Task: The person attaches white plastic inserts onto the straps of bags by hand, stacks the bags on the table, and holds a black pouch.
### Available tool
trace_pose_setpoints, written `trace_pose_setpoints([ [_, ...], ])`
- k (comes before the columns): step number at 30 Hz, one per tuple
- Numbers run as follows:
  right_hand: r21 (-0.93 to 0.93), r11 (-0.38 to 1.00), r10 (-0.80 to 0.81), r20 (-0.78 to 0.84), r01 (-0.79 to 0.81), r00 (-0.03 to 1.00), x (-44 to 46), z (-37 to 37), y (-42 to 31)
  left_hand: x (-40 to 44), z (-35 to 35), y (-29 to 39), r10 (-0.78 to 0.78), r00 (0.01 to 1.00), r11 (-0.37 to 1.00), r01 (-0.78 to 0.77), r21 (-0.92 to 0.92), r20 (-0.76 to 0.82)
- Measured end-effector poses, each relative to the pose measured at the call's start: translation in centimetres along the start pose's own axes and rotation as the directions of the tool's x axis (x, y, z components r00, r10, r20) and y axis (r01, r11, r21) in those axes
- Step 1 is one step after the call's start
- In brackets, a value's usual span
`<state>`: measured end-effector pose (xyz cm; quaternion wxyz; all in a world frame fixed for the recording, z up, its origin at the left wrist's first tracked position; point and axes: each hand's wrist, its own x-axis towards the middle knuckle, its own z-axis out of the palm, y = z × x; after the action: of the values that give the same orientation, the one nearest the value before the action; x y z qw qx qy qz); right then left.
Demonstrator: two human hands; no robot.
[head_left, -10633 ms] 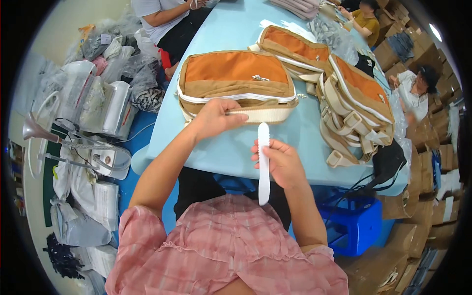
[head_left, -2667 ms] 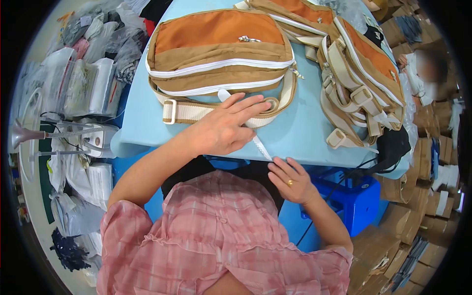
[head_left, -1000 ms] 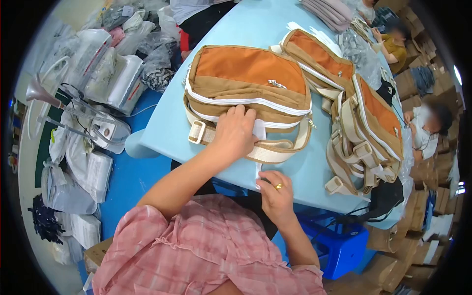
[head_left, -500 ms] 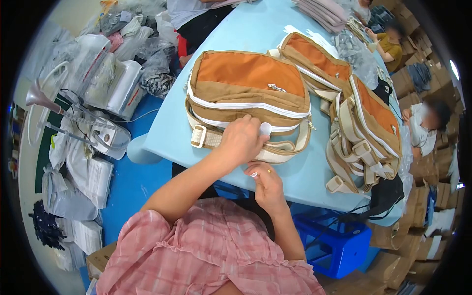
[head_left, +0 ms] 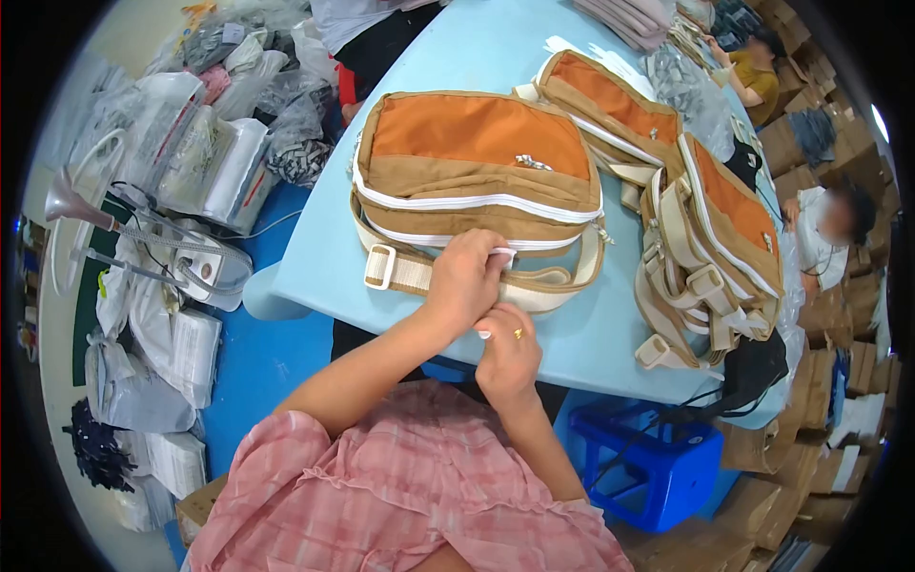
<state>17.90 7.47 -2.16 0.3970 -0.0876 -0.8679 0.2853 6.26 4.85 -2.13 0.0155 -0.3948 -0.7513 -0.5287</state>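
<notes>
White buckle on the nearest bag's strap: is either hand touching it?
No, the white buckle sits left of both the left hand and right hand, with bare strap showing between.

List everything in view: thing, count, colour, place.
Bags: three, orange and tan, on table
Table: one, light blue, centre
White strip: apparently one, white, in both hands, mostly hidden
Stool: one, blue, right
Hose appliance: one, white-grey, left
Wrapped bundles: many, mostly white and grey, left
Folded cloths: one stack, pinkish, far end
Boxes: many, brown, right
Other people: at least three, around table
Left hand: one, bare, upper
Right hand: one, gold ring, lower
</notes>
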Motion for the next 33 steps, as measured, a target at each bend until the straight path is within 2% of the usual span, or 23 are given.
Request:
trace_pose_setpoints([
  [2, 0.193, 0.975, 0.115, -0.011, -0.111, 0.993, 0.4, 0.1, 0.3, 0.3, -0.3, 0.0, -0.121, 0.992, 0.984, 0.125, -0.13, 0.035],
  [3, 0.175, 0.975, 0.142, -0.02, -0.137, 0.99, 0.8, 0.2, 0.2, 0.4, -0.6, 0.1, -0.117, 0.992, 0.984, 0.121, -0.129, 0.04],
  [5, 0.052, 0.989, 0.138, -0.036, -0.136, 0.99, 1.6, 0.3, -0.2, 0.6, -1.3, 0.2, -0.316, 0.926, 0.846, 0.373, -0.38, 0.205],
  [6, 0.052, 0.989, 0.139, -0.045, -0.137, 0.989, 1.9, 0.3, -0.4, 0.8, -1.5, 0.1, -0.31, 0.928, 0.85, 0.368, -0.377, 0.209],
  [8, -0.075, 0.986, 0.154, 0.076, -0.148, 0.985, 2.3, 0.2, -0.7, 0.9, -1.9, -0.3, -0.365, 0.893, 0.771, 0.448, -0.452, 0.261],
  [9, -0.066, 0.979, 0.198, 0.045, -0.194, 0.979, 2.8, 0.3, -0.7, 0.9, -1.9, -0.5, -0.363, 0.893, 0.771, 0.448, -0.453, 0.264],
  [11, 0.171, 0.806, 0.533, 0.204, -0.566, 0.821, 3.0, -0.1, 0.4, 1.0, -1.9, -1.1, -0.362, 0.879, 0.757, 0.471, -0.453, 0.309],
  [12, 0.328, 0.774, 0.532, 0.129, -0.542, 0.837, 2.9, 0.1, 0.8, 1.1, -2.3, -0.9, -0.361, 0.881, 0.754, 0.469, -0.459, 0.306],
  [13, 0.322, 0.781, 0.545, 0.068, -0.535, 0.836, 2.8, 0.1, 0.7, 1.3, -2.9, -0.7, -0.125, 0.98, 0.952, 0.162, -0.261, 0.155],
  [14, 0.314, 0.784, 0.56, 0.014, -0.535, 0.828, 2.6, 0.1, 0.4, 1.2, -3.4, -0.5, 0.151, 0.986, 0.988, -0.151, 0.0, 0.07],
  [16, 0.23, 0.807, 0.555, 0.016, -0.544, 0.832, 2.0, 0.3, 0.1, 0.5, -3.5, -0.3, 0.097, 0.987, 0.994, -0.09, -0.059, 0.13],
  [17, 0.014, 0.916, 0.401, -0.104, -0.402, 0.91, 2.0, 0.4, 0.0, 0.3, -3.3, -0.1, 0.02, 0.994, 1.0, -0.019, -0.002, 0.108],
  [18, -0.215, 0.945, 0.209, -0.184, -0.247, 0.96, 2.0, 0.6, -0.1, 0.3, -3.2, 0.0, -0.053, 0.995, 0.997, 0.049, 0.055, 0.082],
  [19, -0.11, 0.92, 0.358, -0.16, -0.377, 0.92, 1.4, 1.0, -0.1, 0.1, -2.9, 0.0, -0.059, 0.995, 0.997, 0.055, 0.054, 0.079],
  [20, -0.113, 0.919, 0.359, -0.152, -0.377, 0.921, 1.1, 1.3, -0.1, 0.0, -2.6, 0.1, -0.067, 0.994, 0.998, 0.067, -0.003, 0.09],
  [22, 0.122, 0.904, 0.421, -0.094, -0.41, 0.902, 0.8, 1.5, 0.1, -0.2, -1.9, 0.0, -0.048, 0.996, 0.995, 0.054, -0.079, 0.071],
  [23, 0.26, 0.763, 0.612, 0.009, -0.593, 0.791, 0.8, 1.0, 0.0, -0.2, -1.9, 0.0, -0.053, 0.996, 0.995, 0.059, -0.085, 0.068],
  [24, 0.252, 0.764, 0.611, 0.013, -0.594, 0.791, 1.0, 0.5, 0.3, -0.3, -1.8, 0.1, -0.039, 0.998, 0.991, 0.044, -0.125, 0.043],
  [26, 0.438, 0.614, 0.633, 0.224, -0.657, 0.741, 1.4, -0.1, 0.7, -0.4, -1.8, -0.2, -0.023, 1.0, 0.986, 0.026, -0.165, 0.021],
  [28, 0.479, 0.623, 0.601, 0.213, -0.619, 0.77, 1.8, 0.1, 0.5, -0.3, -2.0, -0.9, 0.07, 0.997, 0.986, -0.063, -0.154, 0.039],
  [29, 0.541, 0.566, 0.606, 0.238, -0.622, 0.759, 2.0, 0.1, 0.5, -0.1, -2.2, -1.1, 0.077, 0.996, 0.985, -0.07, -0.156, 0.042],
  [31, 0.599, 0.502, 0.613, 0.262, -0.623, 0.745, 2.3, 0.1, 0.5, 0.2, -2.6, -1.2, -0.015, 0.985, 0.972, 0.054, -0.228, 0.17],
  [33, 0.643, 0.462, 0.63, 0.247, -0.61, 0.737, 2.5, 0.2, 0.4, 0.0, -2.6, -1.2, -0.05, 0.981, 0.968, 0.094, -0.235, 0.186],
])
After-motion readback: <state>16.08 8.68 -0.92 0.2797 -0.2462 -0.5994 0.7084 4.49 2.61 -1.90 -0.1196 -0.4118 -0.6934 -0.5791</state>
